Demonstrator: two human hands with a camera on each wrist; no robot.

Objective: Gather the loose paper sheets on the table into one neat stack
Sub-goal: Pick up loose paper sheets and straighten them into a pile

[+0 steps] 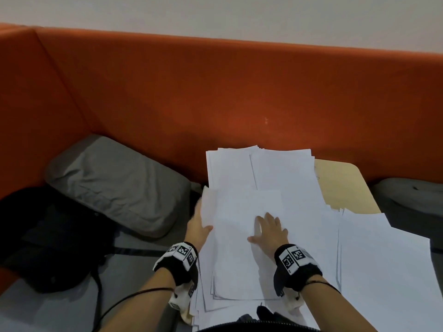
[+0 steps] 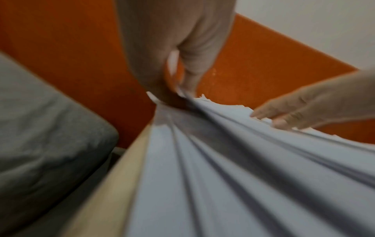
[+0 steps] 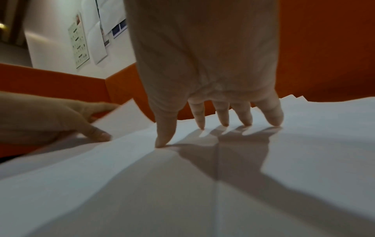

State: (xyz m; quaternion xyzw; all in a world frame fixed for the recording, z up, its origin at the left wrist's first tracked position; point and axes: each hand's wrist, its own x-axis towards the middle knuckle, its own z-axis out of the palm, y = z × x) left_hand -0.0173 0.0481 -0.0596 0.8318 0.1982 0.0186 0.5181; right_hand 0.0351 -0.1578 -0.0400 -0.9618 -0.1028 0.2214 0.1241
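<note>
Pinching left edge of sheets (image 1: 242, 248) on bench (image 1: 345, 183), left hand (image 1: 197, 227) lifts it; right hand (image 1: 269, 230), fingers (image 3: 199, 117) spread, presses pile flat. Loose sheets (image 1: 383, 259) lie right, nearer right hand; long axis points away.

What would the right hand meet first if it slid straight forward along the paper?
Probably the far sheets lying ahead of the right hand; behind them rises the orange backrest. Depth is unclear.

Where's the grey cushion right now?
Head view, left side: the grey cushion lies against the orange backrest, between the black bag and the paper sheets.
</note>
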